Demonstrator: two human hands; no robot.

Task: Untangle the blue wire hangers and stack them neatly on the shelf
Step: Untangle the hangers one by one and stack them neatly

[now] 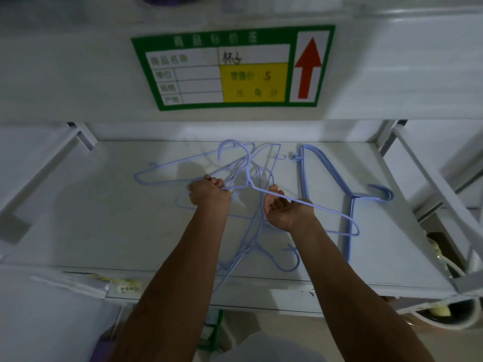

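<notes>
A tangle of thin blue wire hangers [243, 231] lies in the middle of the white shelf [104, 218], hooks pointing several ways. My left hand [209, 193] grips wires at the tangle's upper left. My right hand [283, 210] curls round one hanger's sloping wire [326, 209], lifted a little above the pile. To the right, a neat stack of blue hangers [350, 205] lies flat, its hooks [384, 193] pointing right. My forearms hide part of the tangle's lower wires.
A green price label [230, 69] with a red arrow hangs on the upper shelf's front edge. White shelf brackets [428, 178] frame both sides. Yellowish items [441, 309] sit on the level below at right, and a small tag [125, 286] is on the shelf lip.
</notes>
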